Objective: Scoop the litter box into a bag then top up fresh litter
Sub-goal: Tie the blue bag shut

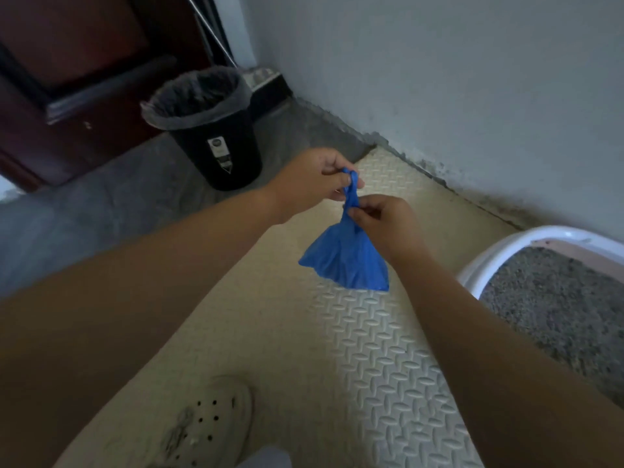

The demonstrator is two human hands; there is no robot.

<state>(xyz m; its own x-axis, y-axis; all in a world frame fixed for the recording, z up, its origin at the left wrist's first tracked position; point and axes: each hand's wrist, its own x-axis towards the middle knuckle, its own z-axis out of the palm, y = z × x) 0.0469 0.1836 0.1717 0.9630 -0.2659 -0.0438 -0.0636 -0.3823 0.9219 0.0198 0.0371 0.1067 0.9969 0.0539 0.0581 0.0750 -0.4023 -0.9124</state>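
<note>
Pinches the upright neck of the blue bag (344, 261), left hand (310, 184) just above right hand (385, 221), fingers curled, seemingly mid-knot, bin (199, 143) nearer the left.

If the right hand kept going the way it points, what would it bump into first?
Probably the left hand, gripping the top of the blue bag just ahead of the right hand. The black bin lies farther along, but depth is unclear.

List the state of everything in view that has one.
bag: neck gathered, hanging above the mat.
left hand: pinches the bag's top.
right hand: pinches the bag's neck.
bin: upright, lidless, lined.
litter box: uncovered, holds grey litter.
</note>
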